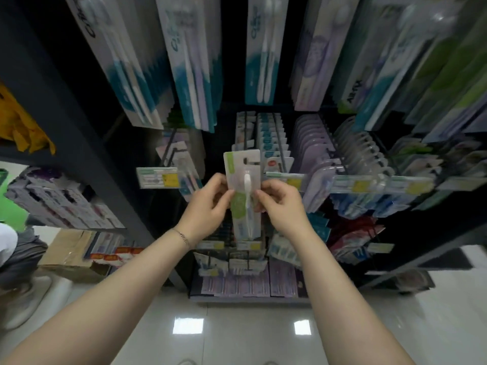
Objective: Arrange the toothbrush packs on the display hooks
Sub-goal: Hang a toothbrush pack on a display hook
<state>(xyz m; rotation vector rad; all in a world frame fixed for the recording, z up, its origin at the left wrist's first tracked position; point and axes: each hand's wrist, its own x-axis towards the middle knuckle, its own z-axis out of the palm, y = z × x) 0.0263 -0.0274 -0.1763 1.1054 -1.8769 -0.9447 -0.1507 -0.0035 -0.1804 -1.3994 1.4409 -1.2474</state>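
Pinching toothbrush pack (242,167) by its side edges with left hand (208,204) and right hand (282,204); probably handling light, stiff.

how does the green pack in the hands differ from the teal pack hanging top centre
The green-and-white card toothbrush pack is held by the left hand and right hand; the teal-and-white card toothbrush pack hangs untouched above. The held one shows green panels, the hanging one a teal base. Both are long, narrow white cards.
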